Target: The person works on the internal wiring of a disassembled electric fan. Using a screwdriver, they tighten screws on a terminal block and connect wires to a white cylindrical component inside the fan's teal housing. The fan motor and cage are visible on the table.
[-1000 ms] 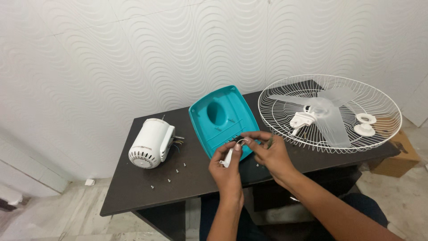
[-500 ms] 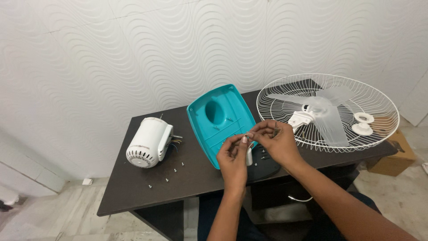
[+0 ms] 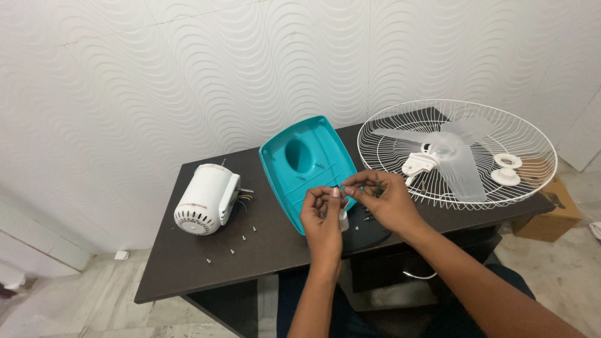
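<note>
Just in front of the teal cover (image 3: 310, 166), we pinch a small white part (image 3: 344, 220) between our left hand (image 3: 322, 219) and right hand (image 3: 385, 200), fingers closed together.

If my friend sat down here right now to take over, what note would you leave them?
Left hand: fingers pinched on a small white part, held above the table.
Right hand: fingertips meet the left's at that part; too small to tell what they pinch.
Teal cover: lying open side up, behind the hands.
White motor: on its side at left, loose screws beside it.
Wire guard with clear blade: flat at right.
Done: fan lies in pieces.
Left: everything still apart.
</note>
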